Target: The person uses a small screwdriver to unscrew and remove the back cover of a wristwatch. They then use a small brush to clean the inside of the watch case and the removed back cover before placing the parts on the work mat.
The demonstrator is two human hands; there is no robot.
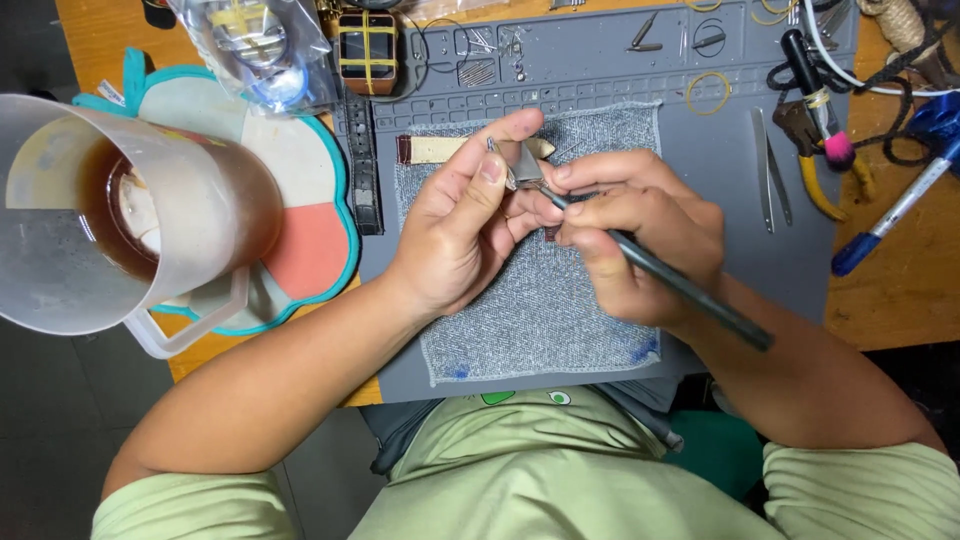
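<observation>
Pinching a small metal clasp [524, 165] in my left hand [470, 215], I grip a dark tool [670, 280] in my right hand [640, 235], its tip touching the clasp above a grey cloth [530, 320].

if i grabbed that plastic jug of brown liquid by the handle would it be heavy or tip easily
The plastic jug is probably heavy for its size: the brown liquid seems to fill much of it. It sits on a flower-shaped mat near the table edge, so a sideways shove might slosh or tip it. The thin translucent wall looks likely to flex when squeezed.
</observation>
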